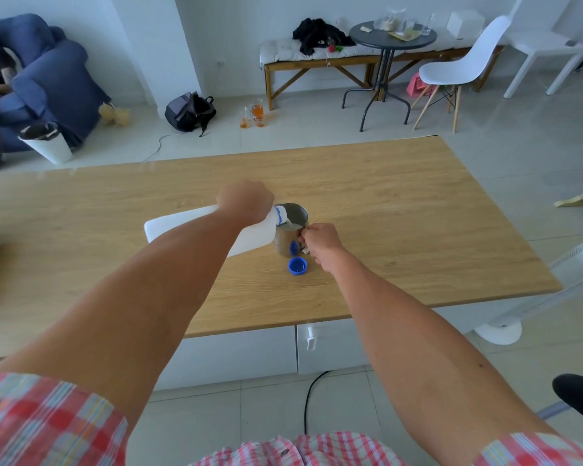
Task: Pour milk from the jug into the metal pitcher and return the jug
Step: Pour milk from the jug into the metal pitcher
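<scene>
1. Head view, centre of the frame: the left hand [244,200] is wrapped around the upper part of a white translucent plastic milk jug [189,227], which is tipped almost flat, with its base toward the left of the frame and its neck toward the right.
2. The jug's mouth, ringed in blue, sits over the rim of a cylindrical brushed-metal pitcher [290,230] that stands upright on the light wooden tabletop [401,203].
3. A white stream of milk [285,223] runs from the jug's mouth into the pitcher, and a pale pool of milk shows inside it, well below the rim.
4. The right hand [320,242] is closed on the pitcher's handle at the pitcher's right side, fingers curled round it.
5. A round blue plastic cap [297,266] lies open side up on the tabletop just below the pitcher in the frame, apart from both hands; its blue reflection shows on the pitcher's wall.
6. At the upper left of the frame, a white waste bin [48,146] with a dark liner stands on the tiled floor beside a blue armchair [48,75].
7. At upper centre, glasses holding orange liquid [254,114] stand on the floor near a wooden bench [317,62].
8. At the upper right, clear glass containers [392,20] stand on a round dark side table [371,37]; what they hold cannot be told.
</scene>
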Tool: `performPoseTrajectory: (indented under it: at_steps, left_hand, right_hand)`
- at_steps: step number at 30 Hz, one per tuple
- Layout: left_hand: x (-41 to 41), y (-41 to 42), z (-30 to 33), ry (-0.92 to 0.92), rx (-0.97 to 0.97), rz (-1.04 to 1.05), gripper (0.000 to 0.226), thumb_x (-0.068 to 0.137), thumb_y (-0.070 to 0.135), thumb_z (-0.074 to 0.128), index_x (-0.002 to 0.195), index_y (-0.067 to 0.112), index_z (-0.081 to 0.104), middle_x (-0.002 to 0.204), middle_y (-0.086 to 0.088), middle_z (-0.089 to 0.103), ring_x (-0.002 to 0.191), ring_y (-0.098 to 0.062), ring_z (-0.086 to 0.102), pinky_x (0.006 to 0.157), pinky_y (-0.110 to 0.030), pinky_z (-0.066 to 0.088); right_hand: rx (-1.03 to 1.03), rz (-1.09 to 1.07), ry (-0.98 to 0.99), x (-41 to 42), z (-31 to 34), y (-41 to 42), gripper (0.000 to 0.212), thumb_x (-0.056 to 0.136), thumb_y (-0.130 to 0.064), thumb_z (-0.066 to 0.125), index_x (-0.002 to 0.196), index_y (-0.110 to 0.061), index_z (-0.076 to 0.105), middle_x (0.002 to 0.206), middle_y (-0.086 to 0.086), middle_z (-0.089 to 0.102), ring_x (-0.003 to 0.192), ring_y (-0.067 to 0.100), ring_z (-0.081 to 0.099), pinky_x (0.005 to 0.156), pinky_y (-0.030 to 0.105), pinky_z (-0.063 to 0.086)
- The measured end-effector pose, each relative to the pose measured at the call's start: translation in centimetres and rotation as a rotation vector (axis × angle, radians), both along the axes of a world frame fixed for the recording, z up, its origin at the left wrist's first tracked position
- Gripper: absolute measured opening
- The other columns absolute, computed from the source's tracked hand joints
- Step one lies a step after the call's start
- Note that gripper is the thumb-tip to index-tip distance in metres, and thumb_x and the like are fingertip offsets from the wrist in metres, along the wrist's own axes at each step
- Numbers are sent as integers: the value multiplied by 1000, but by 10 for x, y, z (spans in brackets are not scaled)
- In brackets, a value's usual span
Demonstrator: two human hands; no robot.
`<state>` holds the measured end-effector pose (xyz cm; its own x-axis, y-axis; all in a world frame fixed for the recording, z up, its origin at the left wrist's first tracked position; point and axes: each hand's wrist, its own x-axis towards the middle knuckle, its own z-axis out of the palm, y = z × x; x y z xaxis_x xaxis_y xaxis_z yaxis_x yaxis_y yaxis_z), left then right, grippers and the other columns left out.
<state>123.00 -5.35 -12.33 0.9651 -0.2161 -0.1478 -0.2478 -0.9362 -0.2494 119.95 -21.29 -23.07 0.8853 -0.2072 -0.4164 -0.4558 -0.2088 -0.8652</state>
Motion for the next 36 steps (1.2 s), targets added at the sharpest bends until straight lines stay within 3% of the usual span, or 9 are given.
performPoseTrajectory:
  at_steps: [5,12,19,27,36]
  left_hand:
    - [-1,1,0,5,26,-20,25,95,6,49,109,14,69,91,-4,58,84,-29,59,69,-41,50]
    - [0,0,1,1,44,-38,27,96,6,48,110,14,70,92,-5,57,83,-30,57,68,-41,50]
    - [1,0,0,-1,61,-51,24,96,7,49,107,13,70,82,-2,51,83,-29,58,67,-41,49]
    - [1,-1,-1,3,45,-33,24,96,8,50,109,14,69,89,-3,56,83,-30,58,67,-40,47]
    - [1,-1,0,2,40,-26,21,95,7,51,107,12,68,83,-3,54,81,-29,58,66,-39,45]
  right_hand:
    - [6,0,-2,1,-4,1,24,96,-7,50,84,-9,70,71,4,58,52,14,40,47,27,31]
    - [-10,4,-8,0,-2,1,24,97,-7,48,86,-7,69,63,2,54,50,13,39,46,26,31]
    - [-19,-7,-1,1,-5,2,27,97,-6,48,100,6,73,66,3,55,51,14,40,47,27,31]
    - [-20,8,-4,0,-4,2,22,96,-7,48,86,-8,67,65,3,52,53,15,39,47,27,30]
    - [-28,15,-11,2,-7,1,20,95,-7,47,85,-10,65,69,6,52,53,15,39,47,27,30]
